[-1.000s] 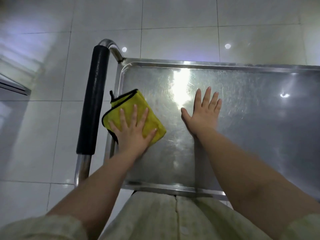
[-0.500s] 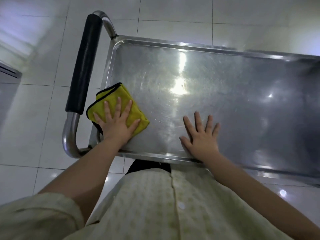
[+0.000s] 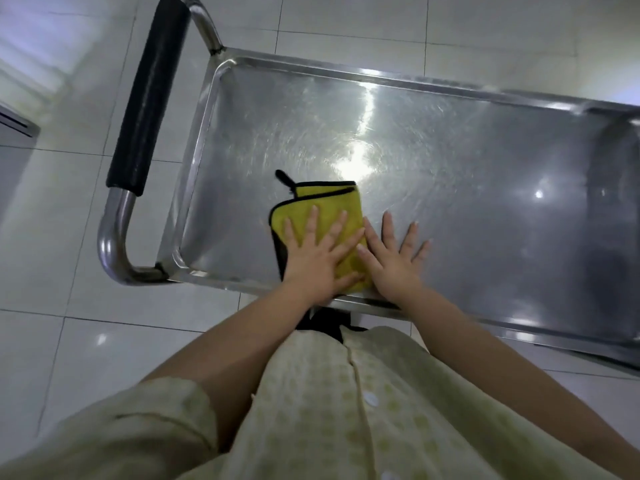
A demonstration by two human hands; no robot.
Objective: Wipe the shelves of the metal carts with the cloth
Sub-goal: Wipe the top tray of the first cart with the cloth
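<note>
Cloth (image 3: 322, 206) is yellow with a black edging, folded into a thick square, and it lies flat on the top shelf (image 3: 450, 168) of the metal cart, close to the near rim and in the half toward the handle. A small black loop (image 3: 284, 178) sticks out at its far left corner.

Your left grip (image 3: 318, 261) lies on the cloth with the palm down and the fingers straight and spread; it presses on the fabric and does not curl around it. Your right grip (image 3: 394, 261) is just beside, also flat and spread, with the palm and the long fingers on the bare steel. Its thumb lies over the right edge of the cloth, and it touches the fingers of the left grip there. Both wrists cross the near rim.

The shelf is a shallow steel tray with a raised rim, and a bright glare (image 3: 356, 161) shines on it just behind the cloth. At the left end the tube handle (image 3: 114, 237) bends up and carries a black padded sleeve (image 3: 149, 95). Under the cart you see pale glossy floor tiles (image 3: 69, 306), and below, your light patterned shirt (image 3: 346, 410) with buttons.
</note>
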